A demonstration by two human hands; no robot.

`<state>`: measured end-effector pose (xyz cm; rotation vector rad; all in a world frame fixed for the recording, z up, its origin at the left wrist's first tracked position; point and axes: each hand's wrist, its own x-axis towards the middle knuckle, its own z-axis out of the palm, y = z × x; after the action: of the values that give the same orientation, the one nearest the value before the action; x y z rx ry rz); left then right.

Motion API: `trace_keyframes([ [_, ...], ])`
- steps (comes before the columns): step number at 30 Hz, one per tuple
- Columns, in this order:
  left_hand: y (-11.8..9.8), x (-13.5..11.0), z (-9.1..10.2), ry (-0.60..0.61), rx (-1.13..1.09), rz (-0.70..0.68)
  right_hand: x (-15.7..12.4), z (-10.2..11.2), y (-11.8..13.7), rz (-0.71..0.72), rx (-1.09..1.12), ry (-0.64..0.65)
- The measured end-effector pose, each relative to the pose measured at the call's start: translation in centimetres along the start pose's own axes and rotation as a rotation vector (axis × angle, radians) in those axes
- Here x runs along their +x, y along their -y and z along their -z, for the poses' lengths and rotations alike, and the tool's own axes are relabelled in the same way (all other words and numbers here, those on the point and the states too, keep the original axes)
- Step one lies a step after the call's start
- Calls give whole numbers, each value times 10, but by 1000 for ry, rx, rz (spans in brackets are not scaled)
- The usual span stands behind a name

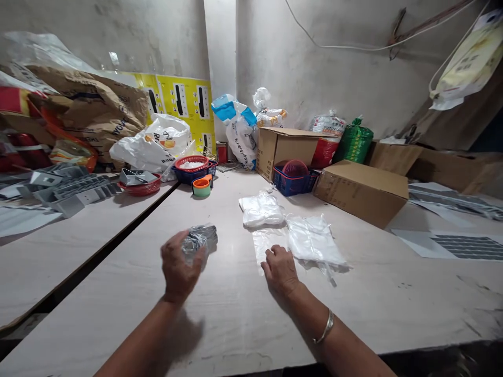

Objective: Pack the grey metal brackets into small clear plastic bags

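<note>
My left hand (179, 269) is curled round a small bundle of grey parts in a clear plastic bag (200, 240), thumb on its near side, at the table top. My right hand (281, 268) rests with bent fingers on the near part of a flat, thin clear plastic bag (267, 242). Right beside it lies a stack of clear plastic bags (314, 240). A second stack of folded bags (261, 209) lies just behind.
A cardboard box (363, 188) and a blue basket (294, 180) stand behind the bags. Tape rolls (201, 187) sit near another basket (192, 166). Grey metal-looking parts (74, 188) are piled at left. A dark gap (118, 238) splits the tables.
</note>
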<state>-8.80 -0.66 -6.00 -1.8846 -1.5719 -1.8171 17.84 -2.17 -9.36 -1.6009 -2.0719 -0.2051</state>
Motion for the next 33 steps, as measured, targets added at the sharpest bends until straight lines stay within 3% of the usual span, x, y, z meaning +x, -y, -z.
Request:
trace_keyframes([
  [2, -37, -19, -8, 157, -164, 50, -2, -5, -8, -26, 1, -10],
  [5, -74, -48, -30, 335, -435, 408, -3, -11, -12, 5, 47, -40],
  [8, -88, -65, -51, 505, -688, 788, -4, -12, -10, 11, 168, -123],
  [11, -92, -69, -66, 574, -847, 1035, -5, -7, -8, 61, 292, -195],
  [13, -91, -68, -74, 577, -871, 1070, -5, -4, -6, 122, 348, -205],
  [19, -79, -68, -86, 601, -838, 933, -5, -3, -2, 195, 481, -110],
  [24, -74, -63, -81, 513, -871, 1011, -4, 2, -8, 192, 581, -86],
  [33, -73, -55, -76, 566, -850, 1059, 1, 6, -24, 89, 273, 75],
])
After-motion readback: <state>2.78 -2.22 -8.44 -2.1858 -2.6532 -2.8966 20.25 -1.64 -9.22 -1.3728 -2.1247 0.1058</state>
